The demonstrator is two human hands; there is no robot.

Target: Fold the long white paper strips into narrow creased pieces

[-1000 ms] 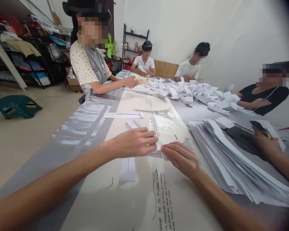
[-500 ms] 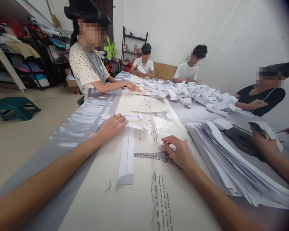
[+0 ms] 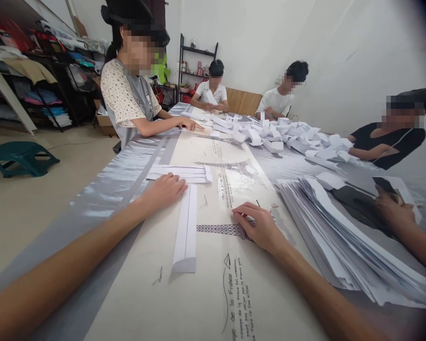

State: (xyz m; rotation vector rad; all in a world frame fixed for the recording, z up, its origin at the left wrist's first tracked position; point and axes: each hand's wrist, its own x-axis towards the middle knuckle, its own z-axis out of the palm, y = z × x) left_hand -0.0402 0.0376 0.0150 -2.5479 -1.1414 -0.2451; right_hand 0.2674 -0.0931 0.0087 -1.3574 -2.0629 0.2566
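My left hand [image 3: 168,192] lies with its fingers flat at the near edge of the white folded paper strips [image 3: 195,176], which lie crosswise. Just below its fingertips, another white folded paper strip [image 3: 185,232] with a dark line along it runs lengthwise. Over the printed tower, my right hand [image 3: 259,225] is held with thumb and fingertips drawn together. Whether something small is between them I cannot make out. Under both hands is a long cream table covering [image 3: 156,303] printed with towers and handwriting. A thin dark line [image 3: 258,203] shows just behind the right hand.
A fanned stack of white paper [image 3: 326,237] lies to the right, beside another person's hand [image 3: 394,208]. Farther back is a heap of folded white paper pieces [image 3: 284,135]. Several people sit or stand around the table. A green stool [image 3: 23,156] stands on the floor at left.
The folded strip by my left fingertips has moved away from me and now lies alongside the other crosswise strip. My left hand has shifted slightly back, and my right hand slightly left.
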